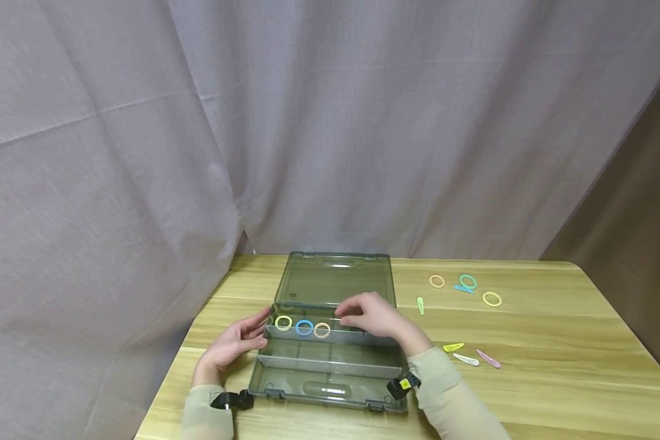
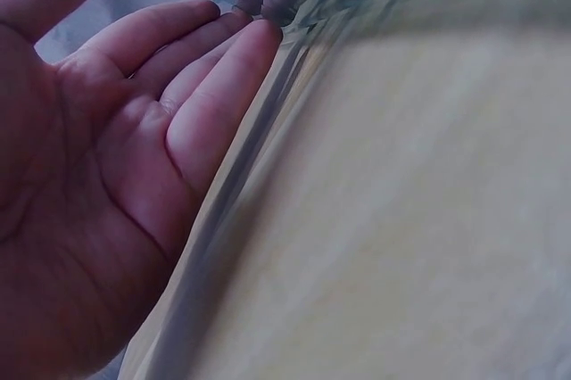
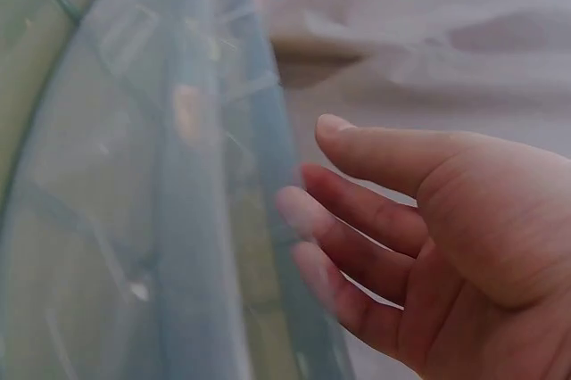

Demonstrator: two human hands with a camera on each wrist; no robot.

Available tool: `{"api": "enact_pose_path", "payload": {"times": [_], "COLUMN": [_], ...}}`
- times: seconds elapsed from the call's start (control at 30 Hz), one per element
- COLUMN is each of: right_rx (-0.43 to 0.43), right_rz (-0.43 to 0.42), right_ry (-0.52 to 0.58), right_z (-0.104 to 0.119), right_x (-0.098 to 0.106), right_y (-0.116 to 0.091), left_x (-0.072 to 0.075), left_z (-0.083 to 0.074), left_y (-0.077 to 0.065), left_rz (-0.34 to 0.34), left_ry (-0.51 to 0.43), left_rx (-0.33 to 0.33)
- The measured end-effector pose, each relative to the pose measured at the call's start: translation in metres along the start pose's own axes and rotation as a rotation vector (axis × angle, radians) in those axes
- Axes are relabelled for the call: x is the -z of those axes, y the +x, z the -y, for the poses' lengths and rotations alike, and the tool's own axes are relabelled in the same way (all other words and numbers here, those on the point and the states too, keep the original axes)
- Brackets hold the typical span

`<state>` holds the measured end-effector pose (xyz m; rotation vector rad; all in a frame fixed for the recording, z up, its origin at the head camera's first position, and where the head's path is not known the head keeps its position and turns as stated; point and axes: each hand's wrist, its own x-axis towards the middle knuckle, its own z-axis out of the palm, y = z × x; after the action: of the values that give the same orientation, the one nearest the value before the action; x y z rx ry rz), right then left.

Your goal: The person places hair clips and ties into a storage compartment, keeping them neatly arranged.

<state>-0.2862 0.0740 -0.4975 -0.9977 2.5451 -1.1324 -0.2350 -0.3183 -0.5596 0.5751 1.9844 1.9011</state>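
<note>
A see-through grey storage box (image 1: pixel 330 400) lies on the table, its lid (image 1: pixel 338 284) folded back away from me. Two dividers part it into three long rows. In the back row sit a yellow hair tie (image 1: pixel 276 322), a blue one (image 1: pixel 297 329) and a peach one (image 1: pixel 316 330), side by side. My left hand (image 1: pixel 232 348) rests its fingertips against the box's left side, palm towards it. Over the right part of the back row is my right hand (image 1: pixel 376 315), fingers loosely bent and apart from the thumb. In the right wrist view, nothing shows between them.
Right of the box lie more hair ties: peach (image 1: pixel 437 275), green (image 1: pixel 461 278) and yellow (image 1: pixel 484 297). Several snap hair clips lie there too: green (image 1: pixel 420 306), blue (image 1: pixel 464 289), yellow (image 1: pixel 453 347), white (image 1: pixel 466 359), pink (image 1: pixel 488 359). A grey curtain (image 1: pixel 330 122) hangs behind the table.
</note>
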Motion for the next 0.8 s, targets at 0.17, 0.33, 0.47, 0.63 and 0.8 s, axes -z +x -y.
{"api": "enact_pose_path", "payload": {"times": [0.17, 0.33, 0.47, 0.63, 0.8], "right_rx": [-0.013, -0.06, -0.112, -0.165, -0.233], "right_rz": [-0.101, -0.214, -0.266, -0.285, -0.297], "right_ry": [0.097, 0.155, 0.129, 0.071, 0.042], "right_z": [-0.012, -0.032, -0.049, -0.069, -0.09], "right_x": [0.021, 0.041, 0.055, 0.072, 0.093], "right_y": [-0.027, -0.058, -0.083, -0.115, -0.146], "left_x": [0.001, 0.001, 0.001, -0.001, -0.001], "left_z": [-0.002, -0.004, -0.003, -0.003, -0.003], "left_y": [-0.002, -0.003, -0.003, -0.003, -0.003], "left_rz": [0.003, 0.004, 0.004, 0.007, 0.011], "left_ry": [0.01, 0.012, 0.011, 0.013, 0.012], "left_rx": [0.004, 0.001, 0.002, -0.005, -0.007]}}
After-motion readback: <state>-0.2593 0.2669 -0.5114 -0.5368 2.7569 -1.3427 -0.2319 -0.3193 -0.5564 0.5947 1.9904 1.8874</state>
